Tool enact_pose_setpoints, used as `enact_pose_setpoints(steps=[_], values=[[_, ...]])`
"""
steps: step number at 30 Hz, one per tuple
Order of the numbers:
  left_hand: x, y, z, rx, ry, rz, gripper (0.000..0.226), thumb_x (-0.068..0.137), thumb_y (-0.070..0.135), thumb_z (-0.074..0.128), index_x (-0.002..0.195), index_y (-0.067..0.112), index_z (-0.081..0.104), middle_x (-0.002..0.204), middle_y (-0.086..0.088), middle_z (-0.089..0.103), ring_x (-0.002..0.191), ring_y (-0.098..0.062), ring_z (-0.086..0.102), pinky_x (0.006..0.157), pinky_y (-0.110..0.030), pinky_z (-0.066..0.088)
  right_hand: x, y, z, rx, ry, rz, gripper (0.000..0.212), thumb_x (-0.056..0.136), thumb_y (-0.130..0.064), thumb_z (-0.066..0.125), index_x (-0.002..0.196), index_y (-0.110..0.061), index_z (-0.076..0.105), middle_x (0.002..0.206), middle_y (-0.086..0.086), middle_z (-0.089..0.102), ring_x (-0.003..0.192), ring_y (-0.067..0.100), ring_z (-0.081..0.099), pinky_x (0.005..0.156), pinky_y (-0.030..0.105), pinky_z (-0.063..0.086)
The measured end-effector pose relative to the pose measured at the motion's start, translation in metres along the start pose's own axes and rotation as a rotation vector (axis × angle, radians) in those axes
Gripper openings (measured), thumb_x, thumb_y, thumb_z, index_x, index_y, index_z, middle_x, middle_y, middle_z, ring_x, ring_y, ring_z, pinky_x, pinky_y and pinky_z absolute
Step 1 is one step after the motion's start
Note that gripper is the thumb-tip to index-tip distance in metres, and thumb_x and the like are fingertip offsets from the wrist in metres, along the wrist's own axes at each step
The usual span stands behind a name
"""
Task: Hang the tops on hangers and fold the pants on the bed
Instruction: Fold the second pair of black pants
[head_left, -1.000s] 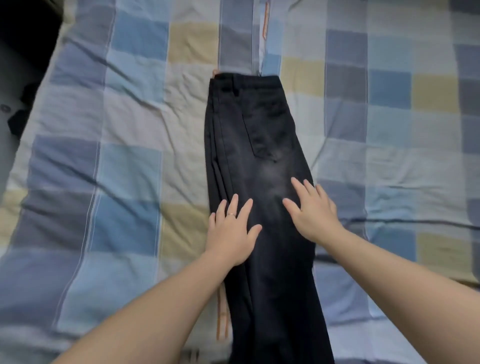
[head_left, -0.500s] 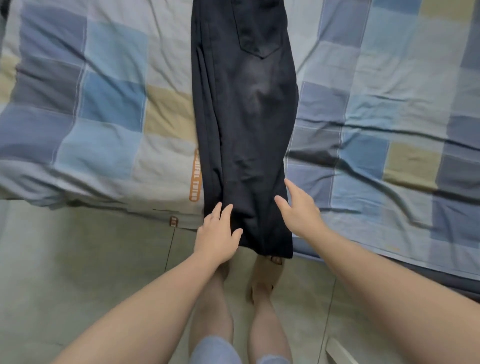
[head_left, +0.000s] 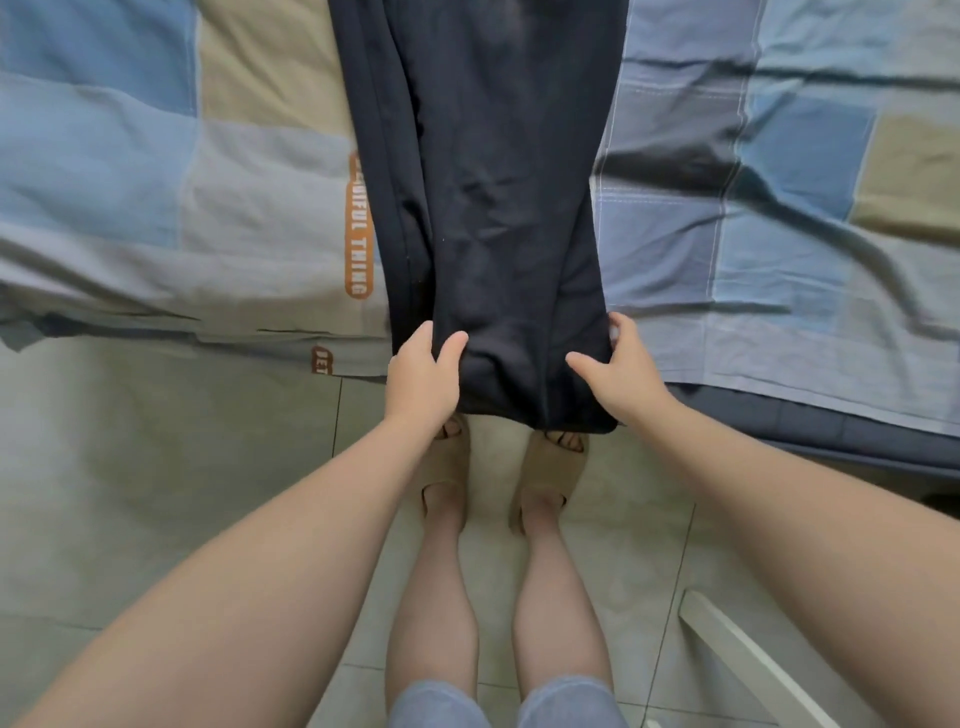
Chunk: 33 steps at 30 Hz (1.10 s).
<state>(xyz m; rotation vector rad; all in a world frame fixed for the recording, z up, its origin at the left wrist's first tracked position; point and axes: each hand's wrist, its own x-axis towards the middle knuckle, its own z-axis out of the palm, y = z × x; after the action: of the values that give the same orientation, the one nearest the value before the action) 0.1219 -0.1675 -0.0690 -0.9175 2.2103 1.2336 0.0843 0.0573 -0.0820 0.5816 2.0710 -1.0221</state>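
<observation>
**Both hands on pant hems at bed edge**

Dark pants (head_left: 493, 208) lie lengthwise on the bed (head_left: 779, 234), legs stacked one on the other, running from top of view down to the near edge. Waist end is out of frame. Hem end hangs just past the bed edge, over the person's feet.

L hand (head_left: 421, 379) grips the left side of the hem end: thumb on top of the fabric, fingers tucked round the edge & mostly hidden under it. R hand (head_left: 618, 374) grips the right side the same way, thumb lying across the top pointing inward, fingers curled round the outer edge. Both hands closed on the cloth, approx level w/ each other, pant width between them.

Bed cover is a checked patchwork of blue, grey & tan, creased on the right. An orange label (head_left: 358, 234) w/ white lettering sits on the cover just left of the pants. Dark blue mattress side (head_left: 831, 431) shows below the cover at right.

Person stands on pale tiled floor (head_left: 156, 467) in tan sandals (head_left: 553, 462) & blue-grey shorts (head_left: 441, 706). White bar (head_left: 737, 654) angles across the bottom right corner; can't tell what it is.
</observation>
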Motion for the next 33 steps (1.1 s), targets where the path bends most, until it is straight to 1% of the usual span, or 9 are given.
enact_pose_setpoints(steps=[4, 9, 11, 14, 18, 22, 25, 28, 33], values=[[-0.015, -0.017, -0.012, -0.045, 0.098, 0.016, 0.031, 0.105, 0.034, 0.046, 0.101, 0.006, 0.056, 0.098, -0.007, 0.066, 0.091, -0.023, 0.059, 0.085, -0.045, 0.049, 0.01, 0.001, 0.01, 0.032, 0.012, 0.118, 0.014, 0.093, -0.029, 0.068, 0.094, -0.019, 0.057, 0.089, -0.005, 0.062, 0.092, 0.023, 0.063, 0.078, 0.035, 0.05], [-0.009, -0.021, -0.011, 0.003, 0.254, -0.034, 0.027, 0.104, 0.028, 0.052, 0.088, 0.006, 0.053, 0.134, -0.01, 0.044, 0.117, -0.028, 0.047, 0.099, -0.03, 0.038, 0.008, -0.002, 0.025, -0.042, 0.06, 0.055, 0.023, 0.096, -0.026, 0.063, 0.076, -0.021, 0.052, 0.076, -0.005, 0.058, 0.071, 0.014, 0.055, 0.058, 0.027, 0.038], [-0.005, -0.02, -0.005, 0.034, 0.288, -0.062, 0.024, 0.104, 0.03, 0.052, 0.089, 0.011, 0.052, 0.144, -0.012, 0.04, 0.123, -0.029, 0.045, 0.096, -0.029, 0.034, 0.009, -0.001, 0.028, -0.082, 0.072, 0.031, 0.024, 0.095, -0.028, 0.063, 0.076, -0.021, 0.051, 0.077, -0.004, 0.057, 0.071, 0.014, 0.055, 0.056, 0.027, 0.037], [-0.002, -0.024, 0.0, -0.021, 0.242, -0.078, 0.029, 0.105, 0.036, 0.047, 0.093, 0.009, 0.051, 0.106, -0.006, 0.06, 0.099, -0.028, 0.059, 0.08, -0.034, 0.042, 0.009, 0.004, 0.032, 0.024, 0.046, 0.051, 0.024, 0.089, -0.034, 0.071, 0.092, -0.019, 0.052, 0.091, -0.004, 0.061, 0.082, 0.014, 0.061, 0.065, 0.03, 0.046], [-0.002, -0.035, -0.007, -0.098, 0.199, -0.101, 0.035, 0.098, 0.049, 0.056, 0.098, 0.016, 0.043, 0.089, 0.003, 0.057, 0.084, -0.016, 0.058, 0.064, -0.029, 0.041, 0.004, 0.007, 0.03, 0.291, -0.143, 0.146, 0.062, 0.077, -0.034, 0.085, 0.125, -0.019, 0.049, 0.115, -0.006, 0.064, 0.101, 0.014, 0.066, 0.083, 0.035, 0.056], [-0.014, -0.046, -0.021, -0.118, 0.02, -0.162, 0.054, 0.081, 0.055, 0.074, 0.116, 0.022, 0.05, 0.102, 0.014, 0.061, 0.091, -0.001, 0.058, 0.07, -0.021, 0.043, 0.001, 0.007, 0.021, 0.416, -0.448, 0.229, 0.047, 0.078, -0.024, 0.085, 0.122, -0.017, 0.068, 0.112, 0.0, 0.076, 0.102, 0.021, 0.074, 0.078, 0.032, 0.06], [-0.028, -0.051, -0.027, -0.119, -0.185, -0.186, 0.045, 0.078, 0.037, 0.084, 0.116, 0.024, 0.065, 0.107, 0.013, 0.069, 0.098, -0.007, 0.064, 0.077, -0.022, 0.049, -0.011, 0.006, 0.01, 0.31, -0.594, 0.229, 0.046, 0.07, -0.031, 0.087, 0.113, -0.021, 0.074, 0.11, -0.001, 0.077, 0.1, 0.019, 0.074, 0.075, 0.029, 0.059], [-0.047, -0.048, -0.034, -0.144, -0.341, -0.268, 0.029, 0.077, 0.024, 0.085, 0.098, 0.027, 0.066, 0.101, 0.011, 0.072, 0.096, -0.008, 0.068, 0.072, -0.023, 0.05, -0.035, 0.005, 0.001, 0.154, -0.56, 0.19, 0.045, 0.066, -0.033, 0.089, 0.108, -0.024, 0.075, 0.104, -0.007, 0.078, 0.097, 0.013, 0.074, 0.08, 0.025, 0.054], [-0.097, -0.032, -0.06, -0.155, -0.476, -0.358, 0.037, 0.077, 0.022, 0.086, 0.107, 0.021, 0.065, 0.106, 0.005, 0.073, 0.097, -0.011, 0.067, 0.075, -0.025, 0.051, -0.102, 0.005, -0.017, 0.078, -0.478, 0.19, 0.037, 0.071, -0.034, 0.089, 0.105, -0.027, 0.076, 0.101, -0.015, 0.077, 0.096, 0.005, 0.072, 0.086, 0.026, 0.053]])
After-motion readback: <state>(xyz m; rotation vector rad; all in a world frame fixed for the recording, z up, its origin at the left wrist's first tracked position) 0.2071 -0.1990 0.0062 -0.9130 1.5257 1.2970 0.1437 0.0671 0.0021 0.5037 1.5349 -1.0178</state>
